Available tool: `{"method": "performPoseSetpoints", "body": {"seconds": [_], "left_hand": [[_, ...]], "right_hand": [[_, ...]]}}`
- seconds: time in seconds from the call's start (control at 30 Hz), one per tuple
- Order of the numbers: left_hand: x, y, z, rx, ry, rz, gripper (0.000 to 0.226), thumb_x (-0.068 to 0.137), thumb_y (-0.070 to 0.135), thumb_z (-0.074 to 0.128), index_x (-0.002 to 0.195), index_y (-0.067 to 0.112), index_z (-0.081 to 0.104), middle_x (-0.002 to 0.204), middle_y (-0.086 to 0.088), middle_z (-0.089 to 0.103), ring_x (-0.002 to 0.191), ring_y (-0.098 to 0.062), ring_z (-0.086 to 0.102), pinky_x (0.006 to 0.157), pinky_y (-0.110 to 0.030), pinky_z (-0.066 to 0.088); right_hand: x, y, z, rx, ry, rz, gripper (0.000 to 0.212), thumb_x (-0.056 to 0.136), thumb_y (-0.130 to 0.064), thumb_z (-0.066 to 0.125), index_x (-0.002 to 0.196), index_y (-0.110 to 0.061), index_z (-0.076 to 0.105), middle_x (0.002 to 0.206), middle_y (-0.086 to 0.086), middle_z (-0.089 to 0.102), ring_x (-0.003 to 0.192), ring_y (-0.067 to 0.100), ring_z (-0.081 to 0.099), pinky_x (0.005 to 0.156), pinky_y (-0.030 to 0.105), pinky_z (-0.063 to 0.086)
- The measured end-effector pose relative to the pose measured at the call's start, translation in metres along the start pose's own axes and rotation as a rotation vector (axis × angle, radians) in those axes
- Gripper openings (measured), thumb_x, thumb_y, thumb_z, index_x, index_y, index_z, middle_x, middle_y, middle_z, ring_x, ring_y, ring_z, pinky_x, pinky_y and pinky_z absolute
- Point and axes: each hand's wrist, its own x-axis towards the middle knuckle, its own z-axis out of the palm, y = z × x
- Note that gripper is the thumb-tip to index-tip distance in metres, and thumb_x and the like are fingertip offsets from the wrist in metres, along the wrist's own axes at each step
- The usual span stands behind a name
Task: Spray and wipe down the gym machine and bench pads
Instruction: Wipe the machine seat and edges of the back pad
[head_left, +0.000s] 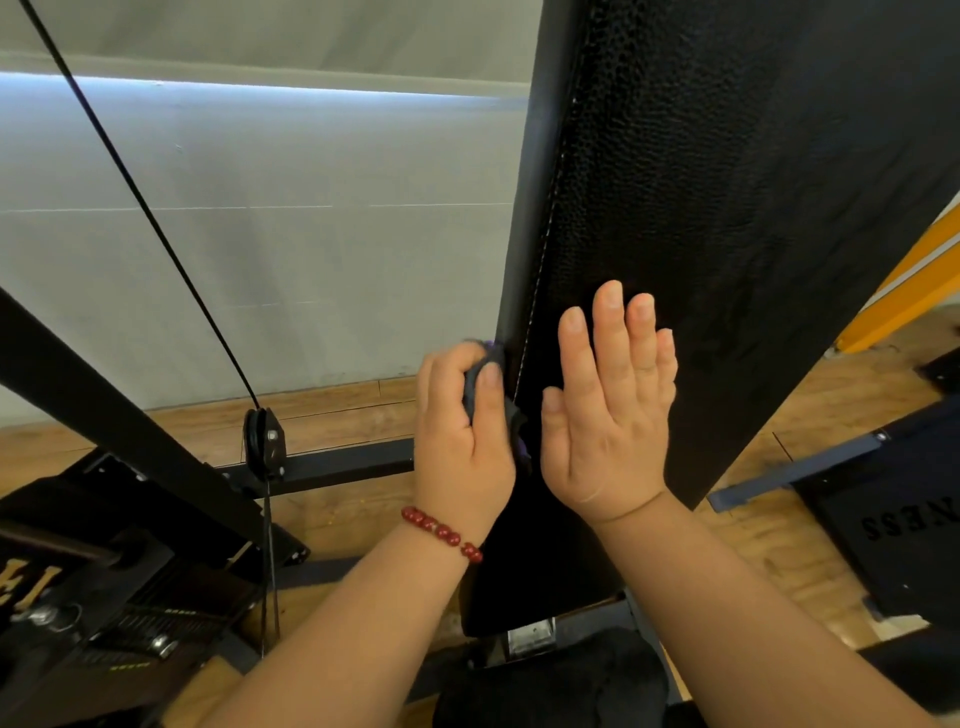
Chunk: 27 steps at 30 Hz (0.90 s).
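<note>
Nearest the lens, 2 bare forearms (753, 597) reach forward from the bottom edge, the left wrist wearing a red bead bracelet (441, 532). Beyond it, the left hand (462, 436) has fingers and thumb curled round a dark cloth (488, 389), pressing it onto the side edge of the upright black pad (727, 208), just left of the white stitched seam (545, 249). The right hand (608, 415) sits just beside the left, fingers straight and close together, palm turned flat to the pad's textured face. It looks to be bracing the pad, though actual contact cannot be confirmed. Well apart to the left of the left hand, a black cable (145, 208) runs down to a pulley (265, 441) on the machine frame.

Judged from this, the step in hand is wiping the pad's side. To do it well, bunch the cloth firmly and run long, overlapping strokes along the edge and the seam, where grime likely collects. The flat hand should brace the pad against swinging, and a fresh fold of cloth is best for the front face.
</note>
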Motion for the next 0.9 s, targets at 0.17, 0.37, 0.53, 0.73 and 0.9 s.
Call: {"method": "performPoseSetpoints", "body": {"seconds": [0.17, 0.37, 0.53, 0.73, 0.9], "left_hand": [[-0.012, -0.014, -0.005, 0.032, -0.054, -0.156, 0.014, 0.092, 0.052, 0.031, 0.096, 0.048, 0.043, 0.1, 0.005, 0.055, 0.091, -0.002, 0.054, 0.075, -0.008, 0.041], [0.014, 0.017, -0.004, -0.084, 0.013, 0.002, 0.008, 0.097, 0.041, 0.036, 0.1, 0.041, 0.043, 0.097, 0.006, 0.054, 0.088, -0.011, 0.055, 0.078, -0.018, 0.046], [-0.012, -0.018, -0.006, -0.017, -0.103, -0.255, 0.012, 0.098, 0.053, 0.033, 0.098, 0.054, 0.045, 0.106, 0.002, 0.058, 0.097, -0.008, 0.058, 0.084, -0.028, 0.051], [0.005, 0.007, -0.003, -0.038, 0.023, -0.09, 0.009, 0.096, 0.042, 0.036, 0.096, 0.042, 0.044, 0.097, 0.003, 0.055, 0.093, -0.013, 0.056, 0.081, -0.019, 0.045], [-0.018, -0.012, 0.002, 0.002, -0.009, -0.227, 0.012, 0.096, 0.052, 0.036, 0.101, 0.045, 0.044, 0.105, 0.002, 0.057, 0.094, -0.003, 0.056, 0.079, -0.013, 0.044]], "right_hand": [[0.0, -0.002, 0.0, -0.014, -0.008, 0.008, 0.059, 0.104, -0.027, 0.023, 0.157, -0.02, -0.001, 0.163, -0.004, -0.012, 0.151, 0.018, -0.006, 0.122, 0.039, -0.001], [0.0, -0.001, -0.001, -0.031, -0.021, -0.002, 0.059, 0.104, -0.029, 0.022, 0.156, -0.019, -0.003, 0.163, -0.003, -0.014, 0.151, 0.019, -0.008, 0.122, 0.039, -0.002], [0.0, -0.001, -0.001, -0.057, -0.024, -0.013, 0.06, 0.104, -0.032, 0.022, 0.156, -0.018, -0.004, 0.163, -0.001, -0.015, 0.15, 0.02, -0.01, 0.122, 0.04, -0.005], [-0.008, -0.005, -0.002, -0.049, -0.057, -0.013, 0.061, 0.105, -0.035, 0.022, 0.156, -0.017, -0.006, 0.162, 0.0, -0.017, 0.15, 0.021, -0.011, 0.122, 0.041, -0.005], [-0.012, -0.004, 0.001, -0.021, -0.03, -0.016, 0.061, 0.104, -0.033, 0.023, 0.156, -0.017, -0.004, 0.162, -0.002, -0.016, 0.15, 0.02, -0.01, 0.122, 0.04, -0.004]]}}
